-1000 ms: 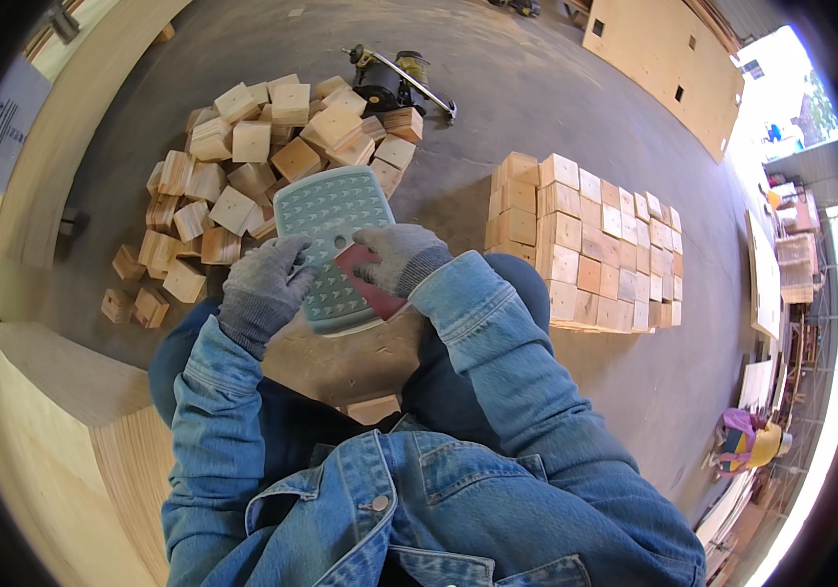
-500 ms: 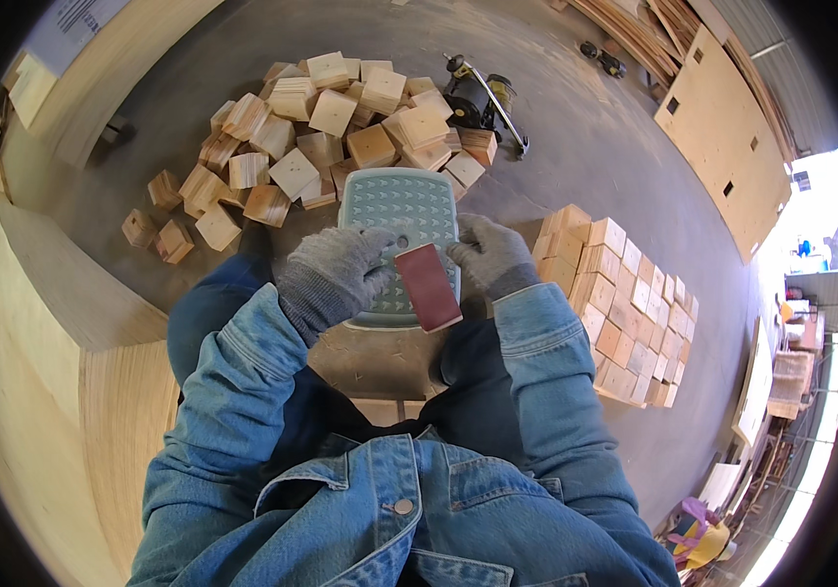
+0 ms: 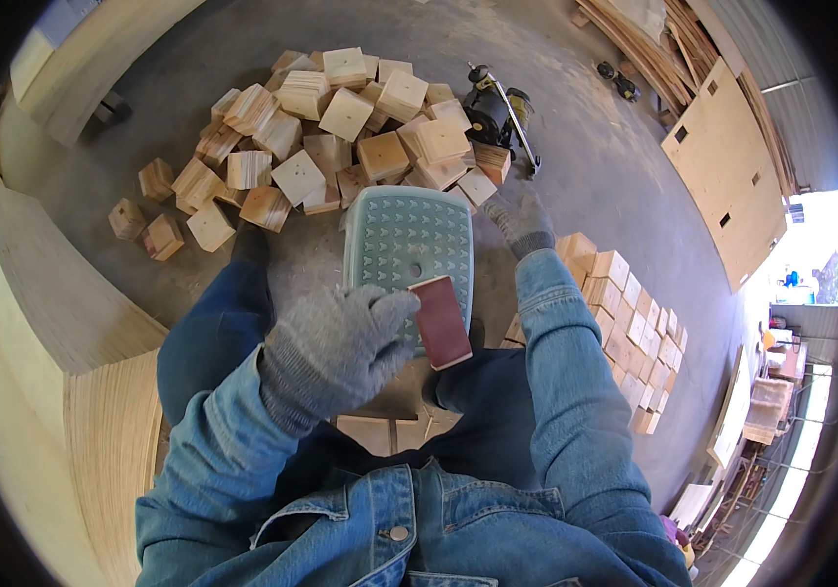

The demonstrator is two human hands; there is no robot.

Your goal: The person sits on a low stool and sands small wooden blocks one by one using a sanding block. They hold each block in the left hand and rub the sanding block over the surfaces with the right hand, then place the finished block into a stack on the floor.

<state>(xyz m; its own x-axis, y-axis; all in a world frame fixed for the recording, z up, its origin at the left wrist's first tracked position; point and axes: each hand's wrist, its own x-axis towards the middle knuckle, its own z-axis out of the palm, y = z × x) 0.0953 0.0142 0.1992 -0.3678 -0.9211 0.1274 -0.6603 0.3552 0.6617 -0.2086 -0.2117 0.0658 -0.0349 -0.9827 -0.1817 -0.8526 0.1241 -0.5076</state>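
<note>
My left hand, in a grey knitted glove, hovers over the near left part of a pale green plastic stool. Its fingers are curled closed; whatever may be in them is hidden. Beside its fingertips, a dark red flat rectangular block, much like a sanding block, rests on the stool and reaches its near edge. My right hand, gloved alike, stretches forward past the stool's right side. Its fingers look extended, close to a wooden block at the pile's right end, and hold nothing visible.
A loose heap of wooden blocks lies beyond the stool. Neatly stacked blocks stand to the right. A black and yellow power tool sits behind the heap. Large plywood panels border the left; another board leans at right.
My right hand has left the red block's side and moved forward and right toward the heap. My left hand has drawn back and risen, its fingers still curled. The red block stays on the stool.
</note>
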